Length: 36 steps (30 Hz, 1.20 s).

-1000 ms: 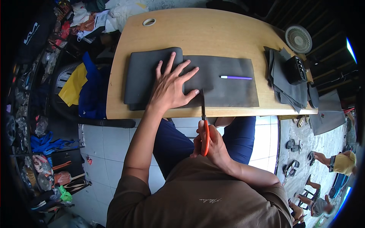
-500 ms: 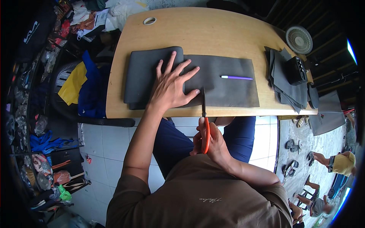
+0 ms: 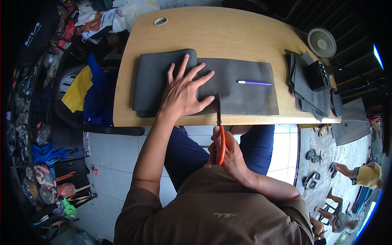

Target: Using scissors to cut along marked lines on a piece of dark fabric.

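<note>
A long sheet of dark grey material (image 3: 249, 98) lies along the table's near edge, its left part folded over into a thicker layer (image 3: 153, 77). My left hand (image 3: 185, 92) presses flat on it with fingers spread, across the fold's edge. In my right hand (image 3: 230, 153) is a pair of scissors with orange handles (image 3: 222, 145), gripped just off the table's front edge. The dark blades (image 3: 219, 110) point away from me over the sheet, right of my left thumb. Whether the lower blade is under the sheet I cannot tell. A purple pen with a white end (image 3: 255, 83) rests on the sheet's right part.
On the wooden table (image 3: 228, 32) are a roll of tape (image 3: 160, 21) at the far left, a stack of dark sheets (image 3: 308, 96) with a black box (image 3: 318, 76) at the right, and a small fan (image 3: 321, 43). Yellow and blue cloth (image 3: 79, 90) hangs left of the table.
Both hands and the scissors stay in nearly the same place. The fingers of my right hand have shifted very slightly on the handles.
</note>
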Motion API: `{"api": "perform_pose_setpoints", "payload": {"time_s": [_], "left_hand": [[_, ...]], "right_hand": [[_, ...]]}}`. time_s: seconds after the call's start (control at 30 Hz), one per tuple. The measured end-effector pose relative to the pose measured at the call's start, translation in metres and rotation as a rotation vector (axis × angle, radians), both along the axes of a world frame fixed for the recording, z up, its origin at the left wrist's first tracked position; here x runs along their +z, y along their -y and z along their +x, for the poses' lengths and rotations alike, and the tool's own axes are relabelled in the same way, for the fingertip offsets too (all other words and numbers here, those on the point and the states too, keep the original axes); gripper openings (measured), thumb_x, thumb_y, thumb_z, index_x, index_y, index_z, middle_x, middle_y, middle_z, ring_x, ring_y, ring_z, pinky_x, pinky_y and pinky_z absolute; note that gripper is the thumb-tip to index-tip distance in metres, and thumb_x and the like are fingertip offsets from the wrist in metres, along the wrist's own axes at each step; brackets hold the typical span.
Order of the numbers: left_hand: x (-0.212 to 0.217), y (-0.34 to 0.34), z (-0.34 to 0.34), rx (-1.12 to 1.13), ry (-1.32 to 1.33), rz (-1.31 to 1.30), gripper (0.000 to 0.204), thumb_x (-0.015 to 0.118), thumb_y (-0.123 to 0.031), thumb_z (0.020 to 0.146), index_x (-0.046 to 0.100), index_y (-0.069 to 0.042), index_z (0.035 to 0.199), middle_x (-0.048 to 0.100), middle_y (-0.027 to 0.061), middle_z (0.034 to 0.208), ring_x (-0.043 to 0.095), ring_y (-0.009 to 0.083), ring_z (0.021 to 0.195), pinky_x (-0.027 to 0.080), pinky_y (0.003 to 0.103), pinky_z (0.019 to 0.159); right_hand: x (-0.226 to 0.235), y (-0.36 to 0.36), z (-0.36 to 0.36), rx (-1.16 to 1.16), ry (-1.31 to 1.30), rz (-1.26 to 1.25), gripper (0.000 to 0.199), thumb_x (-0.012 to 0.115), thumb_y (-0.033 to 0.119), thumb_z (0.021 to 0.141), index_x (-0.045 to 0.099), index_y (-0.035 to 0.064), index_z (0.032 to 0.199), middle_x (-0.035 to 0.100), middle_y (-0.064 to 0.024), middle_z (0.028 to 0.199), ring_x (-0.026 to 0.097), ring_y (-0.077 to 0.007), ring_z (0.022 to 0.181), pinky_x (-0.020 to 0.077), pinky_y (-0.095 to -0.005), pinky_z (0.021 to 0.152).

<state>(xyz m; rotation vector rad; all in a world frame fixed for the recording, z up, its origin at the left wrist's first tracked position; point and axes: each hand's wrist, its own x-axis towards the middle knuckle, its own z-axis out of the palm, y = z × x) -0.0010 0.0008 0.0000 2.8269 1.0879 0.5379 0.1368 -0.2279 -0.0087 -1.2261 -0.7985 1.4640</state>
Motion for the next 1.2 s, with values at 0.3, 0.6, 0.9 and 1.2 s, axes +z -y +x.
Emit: {"api": "perform_pose_setpoints", "payload": {"time_s": [0.3,0.6,0.9,1.2], "left_hand": [[0.0,0.001,0.0,0.002,0.004,0.006,0.075,0.081,-0.063,0.09,0.068,-0.038,0.16,0.052,0.0041,0.175,0.025,0.0396,0.173,0.017,0.074,0.136],[0.002,0.002,0.0,0.004,0.003,-0.006,0.076,0.083,-0.06,0.089,0.067,-0.037,0.16,0.051,0.0041,0.175,0.025,0.0393,0.173,0.017,0.073,0.136],[0.002,0.003,0.0,0.004,0.009,-0.02,0.078,0.085,-0.057,0.088,0.067,-0.036,0.16,0.051,0.0042,0.175,0.025,0.0395,0.173,0.017,0.074,0.135],[0.003,0.004,-0.001,0.001,0.013,-0.022,0.076,0.084,-0.056,0.088,0.068,-0.036,0.16,0.051,0.0047,0.176,0.024,0.0391,0.174,0.015,0.073,0.136]], "right_hand": [[0.016,-0.002,0.002,0.024,0.011,-0.096,0.06,0.054,0.056,0.118,0.05,-0.0032,0.124,0.059,-0.0117,0.077,0.069,-0.0266,0.054,0.0647,-0.0415,0.054],[0.01,-0.001,0.003,-0.017,-0.021,-0.125,0.063,0.055,0.059,0.117,0.051,-0.0036,0.125,0.062,-0.0132,0.078,0.072,-0.0264,0.056,0.0663,-0.0404,0.057],[0.025,-0.018,0.003,-0.018,0.011,-0.244,0.083,0.054,0.075,0.111,0.052,-0.0066,0.124,0.063,-0.012,0.071,0.074,-0.0262,0.058,0.0671,-0.0405,0.058],[0.028,-0.024,0.002,-0.027,0.042,-0.244,0.087,0.053,0.076,0.111,0.052,-0.0099,0.126,0.064,-0.0139,0.074,0.075,-0.0285,0.058,0.0669,-0.04,0.058]]}}
